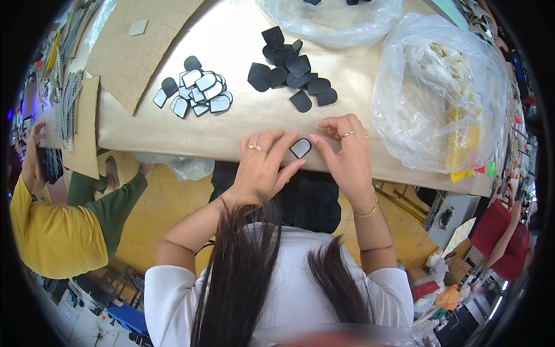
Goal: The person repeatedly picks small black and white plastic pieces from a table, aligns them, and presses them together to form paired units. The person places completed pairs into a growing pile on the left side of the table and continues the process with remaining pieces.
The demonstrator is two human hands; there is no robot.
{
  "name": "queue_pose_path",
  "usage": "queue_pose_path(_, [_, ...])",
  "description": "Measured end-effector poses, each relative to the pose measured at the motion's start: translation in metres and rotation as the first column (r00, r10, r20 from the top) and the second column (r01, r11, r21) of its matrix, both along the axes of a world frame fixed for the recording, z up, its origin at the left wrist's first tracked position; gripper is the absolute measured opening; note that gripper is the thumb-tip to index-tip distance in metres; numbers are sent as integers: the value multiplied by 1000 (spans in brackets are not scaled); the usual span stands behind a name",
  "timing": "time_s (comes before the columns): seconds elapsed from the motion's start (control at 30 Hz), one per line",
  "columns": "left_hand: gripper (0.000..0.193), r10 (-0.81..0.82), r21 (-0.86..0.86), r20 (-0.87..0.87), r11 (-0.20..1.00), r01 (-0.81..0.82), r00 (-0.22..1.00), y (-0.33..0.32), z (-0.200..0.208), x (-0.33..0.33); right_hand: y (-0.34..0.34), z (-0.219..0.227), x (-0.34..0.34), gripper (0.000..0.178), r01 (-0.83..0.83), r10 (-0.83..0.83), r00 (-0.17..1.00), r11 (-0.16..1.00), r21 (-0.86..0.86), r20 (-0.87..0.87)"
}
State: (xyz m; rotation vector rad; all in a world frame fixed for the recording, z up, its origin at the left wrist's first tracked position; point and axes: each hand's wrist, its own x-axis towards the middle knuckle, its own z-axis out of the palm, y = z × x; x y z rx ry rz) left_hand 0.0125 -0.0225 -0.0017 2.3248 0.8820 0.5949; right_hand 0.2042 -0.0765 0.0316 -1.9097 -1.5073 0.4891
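Observation:
A small arch-shaped piece [300, 148], light grey with a black border, is near the table's front edge, between my hands. My left hand [263, 162] is at its left side, thumb and index finger spread apart, the index tip close to the piece. On the other side, my right hand [348, 151] has its thumb tip by the piece's upper right corner and its fingers loosely curved, apart from the thumb. Whether either hand touches the piece is hard to tell. Farther off lie a pile of similar grey-faced pieces [206, 88] and a pile of black arch-shaped pieces [297, 66].
A large clear plastic bag [404, 98] with pale scraps fills the table's right side. Another clear bag [341, 29] lies at the back. Brown cardboard [136, 49] covers the back left. A person in a yellow shirt [63, 237] is at left, another in red [500, 240] at right.

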Motion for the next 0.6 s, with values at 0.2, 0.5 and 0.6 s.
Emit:
queue_pose_path(0.2, [32, -20, -120, -27, 993, 17, 999, 5, 9, 22, -3, 14, 3, 17, 68, -59, 964, 997, 29, -258])
queue_pose_path(0.5, [59, 435, 157, 51, 886, -437, 899, 91, 56, -41, -11, 69, 36, 10, 21, 47, 958, 973, 232, -284])
queue_pose_path(0.6, [55, 592, 258, 201, 737, -625, 781, 121, 127, -76, -13, 115, 59, 24, 48, 67, 983, 802, 595, -170])
